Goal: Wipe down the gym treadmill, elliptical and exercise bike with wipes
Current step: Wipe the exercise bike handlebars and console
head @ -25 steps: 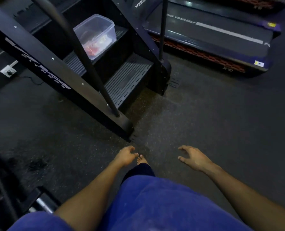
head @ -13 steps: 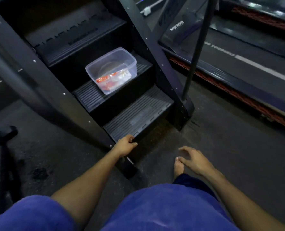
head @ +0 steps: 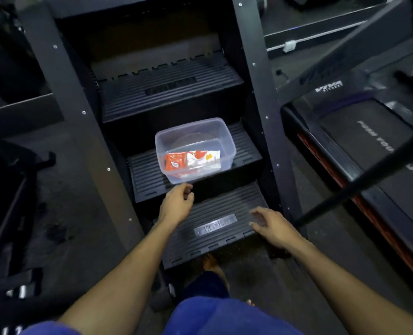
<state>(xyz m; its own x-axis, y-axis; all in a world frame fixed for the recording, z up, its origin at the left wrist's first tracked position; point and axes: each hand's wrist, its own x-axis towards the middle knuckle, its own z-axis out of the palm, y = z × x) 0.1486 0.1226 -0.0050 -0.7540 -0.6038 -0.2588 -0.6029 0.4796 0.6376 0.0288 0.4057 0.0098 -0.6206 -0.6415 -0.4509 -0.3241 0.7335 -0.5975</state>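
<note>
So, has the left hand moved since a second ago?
Yes. The left hand has gone forward over the bottom step, up to the clear tub.

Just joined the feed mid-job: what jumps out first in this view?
A clear plastic tub holding a red and white packet sits on the middle step of the black stair machine. The left hand reaches just below the tub, while the right hand hovers over the bottom step. A treadmill lies at right.
</note>
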